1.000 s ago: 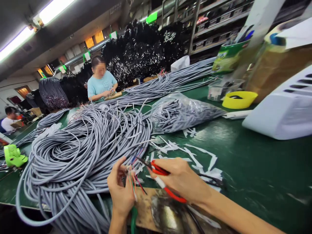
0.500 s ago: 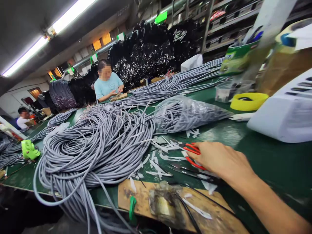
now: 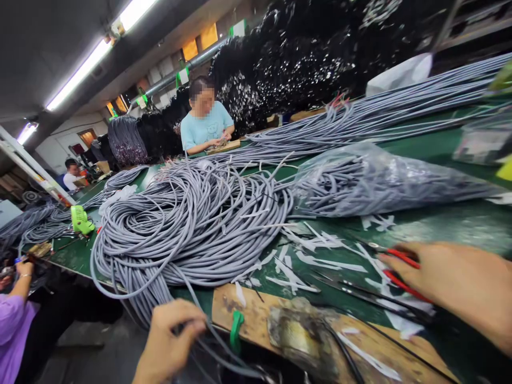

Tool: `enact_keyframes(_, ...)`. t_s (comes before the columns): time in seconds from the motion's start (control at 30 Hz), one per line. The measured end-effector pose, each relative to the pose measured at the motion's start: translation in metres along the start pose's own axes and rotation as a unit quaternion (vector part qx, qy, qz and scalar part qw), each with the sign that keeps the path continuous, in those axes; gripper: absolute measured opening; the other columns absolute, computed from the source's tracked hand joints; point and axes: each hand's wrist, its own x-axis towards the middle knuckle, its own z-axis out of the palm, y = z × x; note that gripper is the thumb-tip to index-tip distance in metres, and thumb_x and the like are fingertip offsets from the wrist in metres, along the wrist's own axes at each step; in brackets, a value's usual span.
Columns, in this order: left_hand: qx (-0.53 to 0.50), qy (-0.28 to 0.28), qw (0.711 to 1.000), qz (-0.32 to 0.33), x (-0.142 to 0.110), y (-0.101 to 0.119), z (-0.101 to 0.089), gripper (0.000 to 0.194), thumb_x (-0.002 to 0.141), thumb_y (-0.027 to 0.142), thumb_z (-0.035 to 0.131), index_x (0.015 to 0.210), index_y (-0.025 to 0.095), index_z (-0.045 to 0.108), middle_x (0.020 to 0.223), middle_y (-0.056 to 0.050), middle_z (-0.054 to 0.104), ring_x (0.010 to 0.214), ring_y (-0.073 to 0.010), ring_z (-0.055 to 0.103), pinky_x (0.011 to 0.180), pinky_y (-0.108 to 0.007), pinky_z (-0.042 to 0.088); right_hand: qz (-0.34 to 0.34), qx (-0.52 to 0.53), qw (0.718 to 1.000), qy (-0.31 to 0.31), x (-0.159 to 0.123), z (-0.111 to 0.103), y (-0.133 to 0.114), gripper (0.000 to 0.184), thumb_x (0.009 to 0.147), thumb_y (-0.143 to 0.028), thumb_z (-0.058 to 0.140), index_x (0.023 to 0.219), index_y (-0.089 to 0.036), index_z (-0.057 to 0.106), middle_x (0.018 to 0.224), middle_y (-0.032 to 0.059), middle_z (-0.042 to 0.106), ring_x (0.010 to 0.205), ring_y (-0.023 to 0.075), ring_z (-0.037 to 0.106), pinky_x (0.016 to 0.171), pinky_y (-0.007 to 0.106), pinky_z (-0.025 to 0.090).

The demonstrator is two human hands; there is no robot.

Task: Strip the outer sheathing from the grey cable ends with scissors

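My right hand (image 3: pixel 456 288) is closed on red-handled pliers (image 3: pixel 404 258), held low over the green table with the jaws pointing left. Below them lies a dark, long-pointed tool (image 3: pixel 372 296) among scraps of white strip (image 3: pixel 296 274). At the front edge my left hand (image 3: pixel 172 336) is curled, thumb and forefinger tips drawn together beside a hanging grey cable (image 3: pixel 192 293). Whether it pinches that cable I cannot tell. Just behind lies a large coil of grey cables (image 3: pixel 180 224), some drooping over the edge.
A wooden board (image 3: pixel 226 304) carries a green clip (image 3: pixel 236 330) and a grimy metal block (image 3: pixel 298 333). A clear bag of cable pieces (image 3: pixel 360 181) lies behind the scraps. A green fan (image 3: pixel 82 220) stands left. One co-worker (image 3: pixel 206 120) sits opposite; another's purple sleeve (image 3: pixel 14 320) shows left.
Both hands were together at a wire bundle; the bundle has gone from them. My right hand moved the pliers right and down to the table. My left hand left view and is back. The view swung left.
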Motion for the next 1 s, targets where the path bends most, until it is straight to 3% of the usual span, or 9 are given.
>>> enact_keyframes(0.07,0.137,0.168,0.976,-0.006,0.024,-0.01,-0.011,0.017,0.081,0.018,0.053,0.088,0.02,0.068,0.087,-0.008,0.069,0.083,-0.0207,0.062,0.078,-0.035,0.049,0.019,-0.043,0.996,-0.072,-0.003,-0.007,-0.017,0.02,0.074,-0.038,0.053,0.062,-0.025,0.062,0.068,0.0139,0.066,0.057,0.0244,0.062,0.047,0.032,0.041)
enact_keyframes(0.1,0.198,0.203,0.959,-0.014,0.036,-0.017,-0.013,0.018,0.078,0.018,0.057,0.092,0.02,0.068,0.093,-0.009,0.068,0.089,-0.0238,0.06,0.082,-0.04,0.047,0.001,-0.053,0.996,-0.066,-0.004,-0.011,-0.026,0.02,0.076,-0.034,0.051,0.067,-0.023,0.064,0.076,0.0136,0.068,0.065,0.0244,0.064,0.053,0.033,0.044)
enact_keyframes(0.23,0.282,0.238,0.93,-0.005,0.067,-0.04,-0.015,0.016,0.075,0.015,0.059,0.087,0.017,0.069,0.083,-0.009,0.069,0.082,-0.0252,0.057,0.077,-0.042,0.048,-0.057,-0.054,0.996,-0.03,-0.011,-0.017,-0.052,0.02,0.08,-0.022,0.048,0.08,-0.018,0.068,0.091,0.0118,0.07,0.086,0.0252,0.064,0.074,0.033,0.048)
enact_keyframes(0.4,0.286,0.312,0.906,0.026,0.071,-0.033,-0.004,0.021,0.081,0.018,0.053,0.098,0.015,0.065,0.09,-0.011,0.066,0.087,-0.0248,0.057,0.08,-0.041,0.046,-0.069,-0.007,0.997,-0.034,-0.015,-0.016,-0.054,0.023,0.081,-0.021,0.046,0.083,-0.015,0.068,0.089,0.011,0.07,0.084,0.0251,0.064,0.074,0.033,0.048)
enact_keyframes(0.47,0.281,0.244,0.928,0.028,0.075,-0.026,0.007,0.025,0.083,0.015,0.048,0.103,0.015,0.062,0.094,-0.011,0.065,0.089,-0.0224,0.058,0.082,-0.037,0.046,-0.094,0.014,0.995,-0.024,-0.015,-0.013,-0.052,0.022,0.08,-0.021,0.046,0.08,-0.016,0.068,0.086,0.01,0.07,0.08,0.0245,0.065,0.074,0.033,0.048)
enact_keyframes(0.5,0.276,0.164,0.946,0.026,0.079,-0.024,0.014,0.027,0.084,0.011,0.044,0.104,0.015,0.061,0.094,-0.01,0.065,0.087,-0.0202,0.06,0.081,-0.034,0.046,-0.109,0.024,0.994,-0.017,-0.015,-0.011,-0.051,0.022,0.08,-0.021,0.046,0.078,-0.018,0.068,0.084,0.0093,0.07,0.078,0.0243,0.065,0.073,0.033,0.048)
enact_keyframes(0.6,0.28,0.051,0.958,0.021,0.096,-0.024,0.033,0.035,0.079,-0.001,0.04,0.098,0.016,0.063,0.091,-0.007,0.067,0.084,-0.0172,0.061,0.08,-0.029,0.047,-0.141,0.049,0.989,-0.009,-0.013,-0.005,-0.047,0.024,0.078,-0.024,0.044,0.071,-0.02,0.067,0.078,0.0083,0.07,0.072,0.0248,0.065,0.068,0.034,0.048)
enact_keyframes(0.8,0.308,-0.033,0.951,-0.024,0.128,-0.035,0.046,0.032,0.071,-0.008,0.043,0.084,0.012,0.064,0.084,-0.011,0.066,0.093,-0.0234,0.057,0.082,-0.036,0.044,-0.149,0.07,0.986,-0.011,-0.015,-0.002,-0.047,0.028,0.076,-0.027,0.041,0.065,-0.021,0.065,0.071,0.0092,0.07,0.067,0.027,0.065,0.064,0.038,0.048)
enact_keyframes(1.0,0.278,-0.03,0.957,-0.079,0.144,-0.024,0.054,0.008,0.082,0.016,0.055,0.077,0.012,0.06,0.083,-0.005,0.063,0.083,-0.0188,0.059,0.078,-0.038,0.045,-0.178,0.103,0.978,-0.037,-0.016,-0.002,-0.048,0.026,0.074,-0.028,0.041,0.063,-0.022,0.064,0.071,0.009,0.071,0.065,0.0268,0.066,0.063,0.038,0.05)
